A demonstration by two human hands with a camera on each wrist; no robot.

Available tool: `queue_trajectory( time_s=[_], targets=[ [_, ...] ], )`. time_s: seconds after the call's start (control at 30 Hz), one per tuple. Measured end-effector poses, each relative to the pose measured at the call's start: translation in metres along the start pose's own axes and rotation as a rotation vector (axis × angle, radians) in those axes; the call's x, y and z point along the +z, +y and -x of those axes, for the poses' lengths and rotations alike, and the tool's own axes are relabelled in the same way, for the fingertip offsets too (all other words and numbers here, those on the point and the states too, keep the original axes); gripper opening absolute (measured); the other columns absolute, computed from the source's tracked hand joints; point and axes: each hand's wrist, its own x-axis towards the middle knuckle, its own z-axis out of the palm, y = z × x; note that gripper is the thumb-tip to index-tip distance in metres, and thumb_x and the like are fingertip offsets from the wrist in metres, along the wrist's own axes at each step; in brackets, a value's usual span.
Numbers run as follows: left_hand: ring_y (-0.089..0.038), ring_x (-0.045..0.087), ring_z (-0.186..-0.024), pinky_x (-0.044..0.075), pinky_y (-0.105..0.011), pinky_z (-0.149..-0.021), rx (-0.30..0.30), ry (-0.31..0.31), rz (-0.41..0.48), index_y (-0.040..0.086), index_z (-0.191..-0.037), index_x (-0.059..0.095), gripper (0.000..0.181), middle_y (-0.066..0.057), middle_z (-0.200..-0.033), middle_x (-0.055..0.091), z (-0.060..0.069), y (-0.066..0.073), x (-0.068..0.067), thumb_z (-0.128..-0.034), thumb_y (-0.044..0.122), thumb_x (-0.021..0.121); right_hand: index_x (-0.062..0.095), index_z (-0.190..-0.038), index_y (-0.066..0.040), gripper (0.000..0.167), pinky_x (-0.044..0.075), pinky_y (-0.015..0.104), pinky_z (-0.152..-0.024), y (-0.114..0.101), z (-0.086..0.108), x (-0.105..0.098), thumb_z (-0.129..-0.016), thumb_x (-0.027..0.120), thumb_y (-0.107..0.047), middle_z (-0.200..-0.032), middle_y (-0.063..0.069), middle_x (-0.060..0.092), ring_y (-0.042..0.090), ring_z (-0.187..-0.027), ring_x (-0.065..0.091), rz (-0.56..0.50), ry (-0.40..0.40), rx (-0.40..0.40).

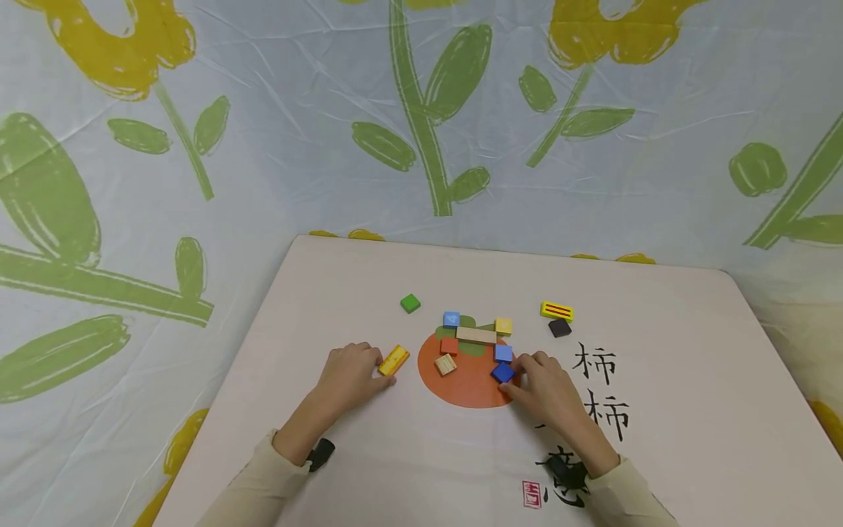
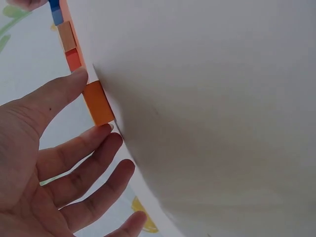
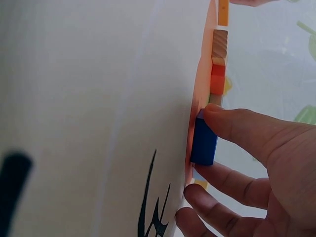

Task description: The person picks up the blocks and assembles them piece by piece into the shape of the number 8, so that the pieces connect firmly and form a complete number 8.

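My left hand [image 1: 351, 372] pinches an orange-yellow block [image 1: 394, 361] between thumb and fingertips, left of the printed orange persimmon shape. In the left wrist view the block [image 2: 98, 103] shows its orange side against the tabletop. On the right edge of that shape, my right hand [image 1: 545, 386] pinches a dark blue block [image 1: 503, 372] by two sides. The right wrist view has this block [image 3: 204, 140] between thumb and index finger. Just behind it lies a light blue block [image 1: 503, 353]. A wooden block with visible grain [image 1: 446, 364] and a red block [image 1: 449, 346] lie between the hands.
Behind them are a long plain wooden block [image 1: 476, 335], another blue block [image 1: 451, 319] and a yellow block [image 1: 503, 326]. A green block [image 1: 410, 303] lies far left. A striped yellow block [image 1: 557, 311] and a black block [image 1: 560, 328] lie right, on the pale table [image 1: 369, 468].
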Motion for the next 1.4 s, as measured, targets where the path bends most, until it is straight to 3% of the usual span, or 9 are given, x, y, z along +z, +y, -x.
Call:
queue_trajectory(
  time_s=[0.23,0.43,0.57,0.83,1.13,1.4],
  targets=[
    [-0.014,0.051,-0.066,0.041,-0.031,-0.057,0.032,0.040,-0.005,0.011,-0.080,0.071,0.033,0.004,-0.074,0.062,-0.001,0.000,0.002,-0.0788,0.041,0.085,0.066,-0.095,-0.008,0.031,0.039,0.037,-0.064,0.002,0.002,0.001,-0.082,0.084,-0.030,-0.088,0.006,0.055,0.023,-0.076,0.048,0.000,0.010,-0.001],
    [-0.021,0.062,-0.083,0.050,-0.038,-0.068,0.095,0.121,0.015,0.011,-0.085,0.076,0.027,0.000,-0.086,0.071,-0.001,0.001,0.001,-0.0780,0.035,0.085,0.065,-0.094,-0.009,0.031,0.038,0.036,-0.064,0.002,0.003,0.001,-0.082,0.084,-0.030,-0.087,0.005,0.054,0.023,-0.075,0.047,-0.002,0.015,0.000],
    [-0.023,0.064,-0.095,0.051,-0.043,-0.080,0.161,0.152,0.049,0.013,-0.087,0.077,0.026,0.001,-0.092,0.073,-0.004,0.005,0.000,-0.0779,0.036,0.084,0.065,-0.095,-0.009,0.031,0.039,0.037,-0.064,0.002,0.002,0.001,-0.082,0.084,-0.030,-0.088,0.006,0.054,0.023,-0.076,0.047,0.000,0.005,0.011],
    [-0.019,0.060,-0.103,0.048,-0.045,-0.089,0.331,0.184,0.106,0.018,-0.092,0.077,0.022,0.007,-0.096,0.071,-0.017,0.017,0.005,-0.0806,0.037,0.080,0.066,-0.095,-0.008,0.031,0.039,0.036,-0.064,0.002,0.002,0.001,-0.082,0.084,-0.029,-0.088,0.006,0.054,0.022,-0.076,0.047,-0.008,0.009,0.002],
    [-0.023,0.055,-0.114,0.044,-0.048,-0.097,0.463,0.143,0.084,0.020,-0.105,0.077,0.030,0.005,-0.103,0.068,-0.037,0.040,0.011,-0.0839,0.041,0.077,0.066,-0.096,-0.008,0.031,0.039,0.036,-0.065,0.001,0.002,0.001,-0.082,0.085,-0.029,-0.089,0.006,0.055,0.022,-0.076,0.047,-0.008,0.018,-0.003],
    [-0.023,0.049,-0.118,0.042,-0.048,-0.098,0.560,0.080,0.072,0.022,-0.106,0.076,0.028,0.005,-0.109,0.064,-0.052,0.062,0.017,-0.0880,0.043,0.072,0.065,-0.096,-0.009,0.031,0.039,0.036,-0.065,-0.001,0.001,0.000,-0.083,0.084,-0.030,-0.089,0.006,0.054,0.023,-0.077,0.047,0.004,-0.005,0.007]
  ],
)
